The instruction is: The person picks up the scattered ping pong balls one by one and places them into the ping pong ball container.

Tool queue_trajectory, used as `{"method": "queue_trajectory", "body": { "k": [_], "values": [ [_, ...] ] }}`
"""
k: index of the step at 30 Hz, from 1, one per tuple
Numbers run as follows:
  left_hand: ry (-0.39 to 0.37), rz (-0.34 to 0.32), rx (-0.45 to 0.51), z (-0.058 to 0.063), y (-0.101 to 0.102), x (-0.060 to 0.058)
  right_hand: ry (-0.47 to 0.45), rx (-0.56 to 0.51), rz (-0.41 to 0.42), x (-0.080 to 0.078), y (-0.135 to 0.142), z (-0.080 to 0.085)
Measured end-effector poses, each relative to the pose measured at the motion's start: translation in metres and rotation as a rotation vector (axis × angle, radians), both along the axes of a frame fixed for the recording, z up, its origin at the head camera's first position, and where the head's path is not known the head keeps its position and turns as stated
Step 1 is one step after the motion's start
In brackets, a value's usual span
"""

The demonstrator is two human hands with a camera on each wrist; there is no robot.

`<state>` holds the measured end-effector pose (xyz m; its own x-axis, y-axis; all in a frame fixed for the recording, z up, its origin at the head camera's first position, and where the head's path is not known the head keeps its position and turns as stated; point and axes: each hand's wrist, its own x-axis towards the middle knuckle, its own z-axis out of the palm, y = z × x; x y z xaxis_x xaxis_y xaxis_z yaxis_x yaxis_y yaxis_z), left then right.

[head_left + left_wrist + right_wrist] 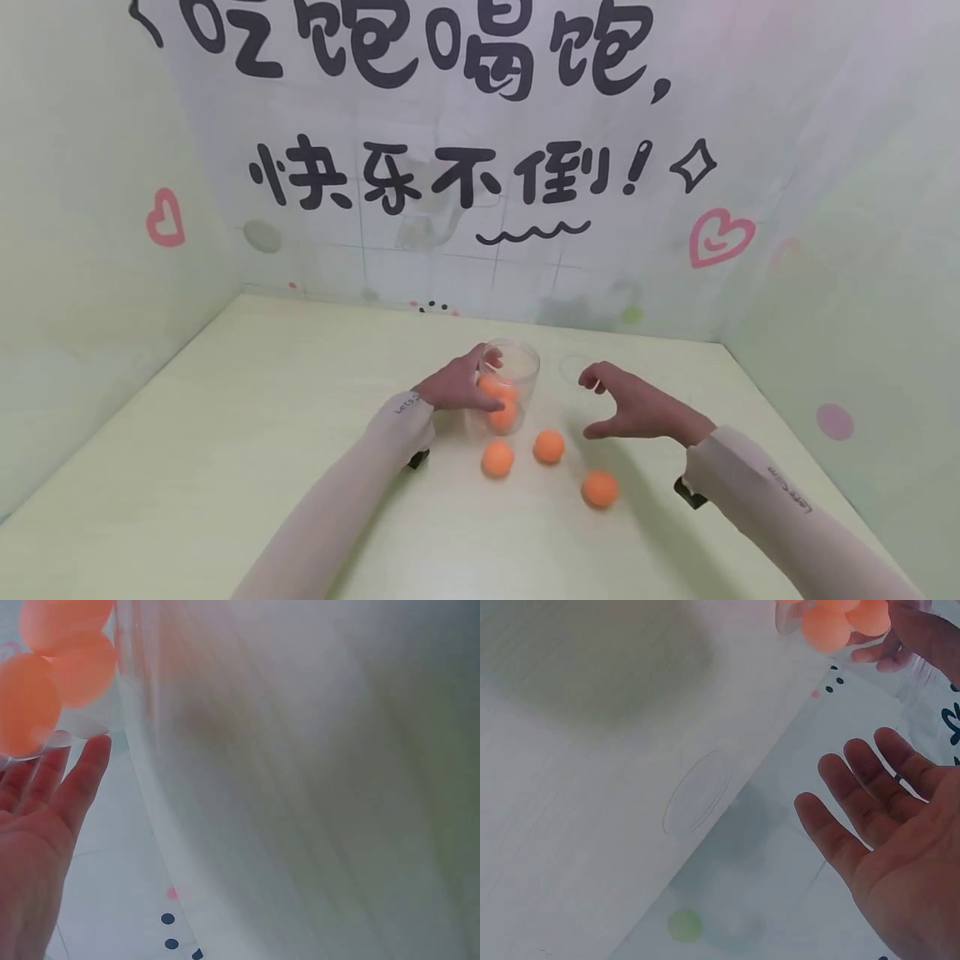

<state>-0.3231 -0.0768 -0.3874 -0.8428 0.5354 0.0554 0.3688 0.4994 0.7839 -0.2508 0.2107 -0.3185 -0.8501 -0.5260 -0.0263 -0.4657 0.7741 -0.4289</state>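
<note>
My left hand (pixel 459 386) grips a clear plastic jar (pixel 525 375) from its left side, thumb in front and fingers behind. Several orange balls, like ping-pong balls (pixel 502 412), lie inside the jar; the left wrist view shows these balls (pixel 28 705) through its wall close to the fingertips. To the right of the jar, my right hand (pixel 637 407) is held above the table with fingers loosely bent and nothing in them. Three loose orange balls lie on the table: one ball (pixel 497 459) in front of the jar, another ball (pixel 550 447) to its right, a third ball (pixel 600 489) nearer me.
A clear round lid (pixel 576 368) lies flat on the pale table (pixel 300 375), behind and left of my right hand. Printed white walls (pixel 420 275) with black lettering and pink hearts enclose the table at the back and both sides.
</note>
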Motion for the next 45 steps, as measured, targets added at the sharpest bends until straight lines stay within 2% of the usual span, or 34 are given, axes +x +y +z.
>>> {"method": "queue_trajectory", "body": {
  "k": [5, 15, 23, 26, 35, 45],
  "values": [
    [-0.011, -0.004, 0.017, -0.001, -0.001, 0.0, -0.009, -0.012, 0.045, 0.012, -0.002, -0.008],
    [-0.016, -0.006, 0.025, -0.002, 0.0, 0.0, -0.04, 0.038, 0.118, 0.033, -0.008, -0.021],
    [-0.031, -0.012, -0.001, 0.001, 0.002, -0.002, -0.007, 0.081, 0.199, 0.044, -0.007, -0.029],
    [-0.033, -0.005, -0.001, 0.001, 0.001, -0.002, 0.007, 0.089, 0.229, 0.046, -0.008, -0.031],
    [-0.024, -0.007, 0.014, 0.0, 0.001, 0.001, -0.025, 0.134, 0.253, 0.05, -0.009, -0.035],
    [-0.027, -0.009, 0.01, 0.001, 0.001, 0.0, -0.063, 0.18, 0.264, 0.047, -0.009, -0.034]
  ]
}}
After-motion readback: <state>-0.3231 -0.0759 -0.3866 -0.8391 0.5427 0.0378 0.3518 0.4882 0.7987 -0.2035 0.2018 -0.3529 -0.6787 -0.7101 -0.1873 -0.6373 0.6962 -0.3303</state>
